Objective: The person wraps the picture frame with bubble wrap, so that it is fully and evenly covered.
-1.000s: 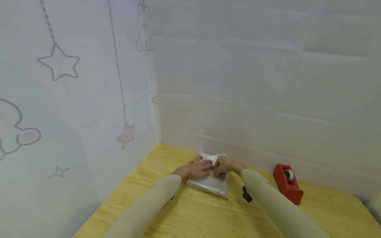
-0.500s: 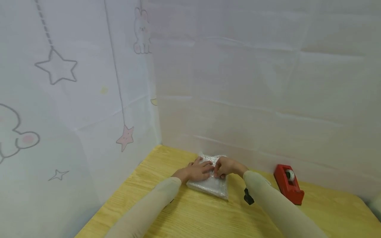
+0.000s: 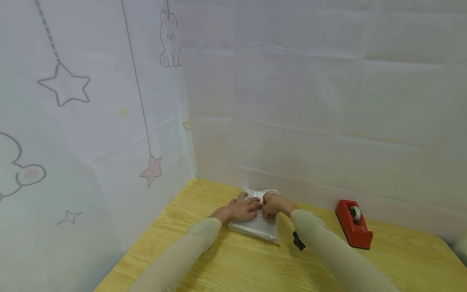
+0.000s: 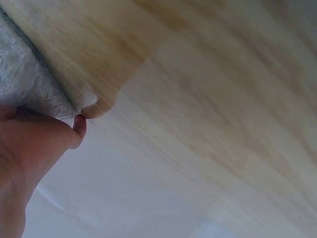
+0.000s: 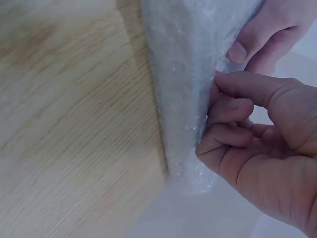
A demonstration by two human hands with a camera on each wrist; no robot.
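A flat rectangular package in clear bubble wrap [image 3: 255,229] lies on the wooden table near the back wall. Across its upper left part rests my left hand [image 3: 243,209], fingers spread and fairly straight. My right hand [image 3: 273,204] is on the package's right part with its fingers curled, close to the left fingertips. In the right wrist view, the curled right fingers [image 5: 223,144] and thumb pinch at the wrap's surface; what lies between the tips is hidden. The left wrist view has the left hand [image 4: 34,148] against the side of the wrap [image 4: 29,74].
A red tape dispenser [image 3: 354,224] with a roll of tape [image 3: 355,213] stands to the right on the wooden table [image 3: 233,263]. White printed sheets [image 3: 292,101] hang behind and to the left. The table's left edge runs along the sheet.
The right hand shifts slightly on the wrap, its fingers curling in more and its wrist moving a little left. The left hand and package stay in place. The head view tilts slightly.
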